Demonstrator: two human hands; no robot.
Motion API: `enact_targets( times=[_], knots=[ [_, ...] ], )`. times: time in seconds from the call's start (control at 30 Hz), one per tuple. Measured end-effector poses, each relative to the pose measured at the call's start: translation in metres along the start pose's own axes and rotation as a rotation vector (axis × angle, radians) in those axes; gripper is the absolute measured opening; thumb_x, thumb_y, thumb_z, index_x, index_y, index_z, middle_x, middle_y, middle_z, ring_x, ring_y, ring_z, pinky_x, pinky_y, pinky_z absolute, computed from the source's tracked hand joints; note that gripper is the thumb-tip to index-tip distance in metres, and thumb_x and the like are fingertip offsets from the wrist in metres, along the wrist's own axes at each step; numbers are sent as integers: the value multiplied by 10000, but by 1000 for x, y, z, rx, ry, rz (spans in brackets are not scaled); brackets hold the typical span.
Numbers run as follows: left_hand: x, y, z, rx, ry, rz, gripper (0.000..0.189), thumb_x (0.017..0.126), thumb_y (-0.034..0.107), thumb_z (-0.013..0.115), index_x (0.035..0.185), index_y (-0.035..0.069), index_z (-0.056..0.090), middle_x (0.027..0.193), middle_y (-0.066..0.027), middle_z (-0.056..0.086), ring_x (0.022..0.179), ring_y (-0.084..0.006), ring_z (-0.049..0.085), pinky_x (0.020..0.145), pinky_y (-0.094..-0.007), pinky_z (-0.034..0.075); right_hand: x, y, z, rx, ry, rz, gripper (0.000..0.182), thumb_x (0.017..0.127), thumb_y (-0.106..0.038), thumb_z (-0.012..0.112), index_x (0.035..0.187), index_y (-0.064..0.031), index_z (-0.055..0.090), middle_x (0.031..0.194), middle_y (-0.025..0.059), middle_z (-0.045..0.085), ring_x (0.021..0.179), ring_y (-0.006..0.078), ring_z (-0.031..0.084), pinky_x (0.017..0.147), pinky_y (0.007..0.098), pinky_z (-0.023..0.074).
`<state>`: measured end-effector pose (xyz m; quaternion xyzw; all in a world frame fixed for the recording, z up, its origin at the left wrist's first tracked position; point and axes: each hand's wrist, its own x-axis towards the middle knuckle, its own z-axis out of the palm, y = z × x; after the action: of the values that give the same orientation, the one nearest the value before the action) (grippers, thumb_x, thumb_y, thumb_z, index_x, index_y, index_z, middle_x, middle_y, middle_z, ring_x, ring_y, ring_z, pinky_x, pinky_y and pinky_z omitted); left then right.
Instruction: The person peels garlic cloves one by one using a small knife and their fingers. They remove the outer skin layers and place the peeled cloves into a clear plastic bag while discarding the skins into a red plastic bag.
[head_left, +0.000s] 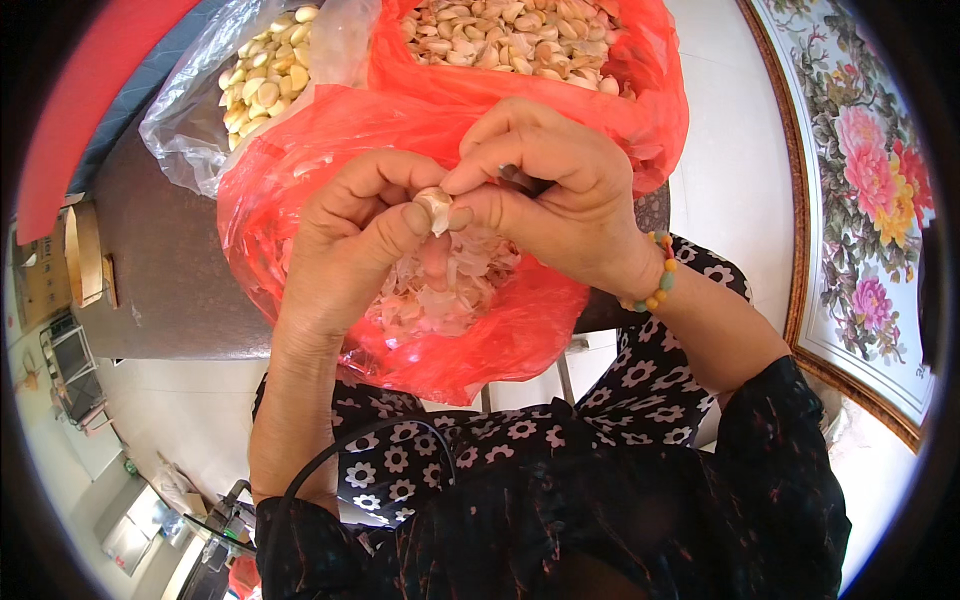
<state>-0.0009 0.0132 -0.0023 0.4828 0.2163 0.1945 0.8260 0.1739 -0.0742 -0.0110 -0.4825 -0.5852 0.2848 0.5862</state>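
Observation:
A garlic clove (436, 210) with papery skin is pinched between the fingertips of both my hands. My left hand (352, 232) holds it from the left with thumb and forefinger. From the right, my right hand (559, 184) grips it the same way. Something small, dark and shiny (510, 171) shows at the right hand's curled fingers; its kind is unclear. Below both hands, an open red plastic bag (517, 330) contains loose garlic skins (450, 300). The hands hide part of that bag.
A clear plastic bag (180, 142) of peeled cloves (270, 82) lies at the far left of the brown tabletop (172, 277). Another red bag (652, 97) holds unpeeled cloves (510, 37). A framed flower picture (862, 187) stands at the right. A black cable (322, 454) crosses my left forearm.

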Motion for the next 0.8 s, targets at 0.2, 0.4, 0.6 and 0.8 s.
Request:
enact_targets(
  times=[0.2, 0.4, 0.6, 0.8],
  knots=[
    [2, -1, -1, -9, 19, -28, 190, 905, 95, 582, 1049, -28, 565, 868, -89, 621, 613, -104, 567, 517, -247, 519, 3, 4, -2, -245, -52, -189, 204, 704, -46, 711, 896, -53, 644, 804, 56, 580, 677, 190, 597, 572, 274, 480],
    [5, -3, 1, -97, 36, -61, 180, 908, 83, 571, 1043, -36, 562, 839, -93, 612, 591, -91, 534, 512, -250, 521, 0, 12, -5, -502, -58, -331, 264, 647, -37, 705, 891, -71, 611, 792, 41, 572, 635, 205, 602, 514, 282, 484],
    [6, -8, 3, -57, 99, -18, 153, 899, 53, 580, 1026, -31, 566, 824, -87, 611, 596, -94, 541, 530, -272, 541, 4, 8, -5, -392, -30, -251, 219, 651, -37, 725, 835, -62, 607, 812, 46, 578, 646, 188, 604, 526, 268, 487],
    [4, -6, 4, 72, 122, 22, 147, 887, 21, 589, 1024, -28, 566, 861, -95, 625, 653, -105, 588, 594, -291, 571, 6, 6, -6, -268, -81, -158, 190, 690, -12, 726, 846, -58, 627, 861, 47, 593, 675, 138, 588, 552, 239, 463]
  ],
)
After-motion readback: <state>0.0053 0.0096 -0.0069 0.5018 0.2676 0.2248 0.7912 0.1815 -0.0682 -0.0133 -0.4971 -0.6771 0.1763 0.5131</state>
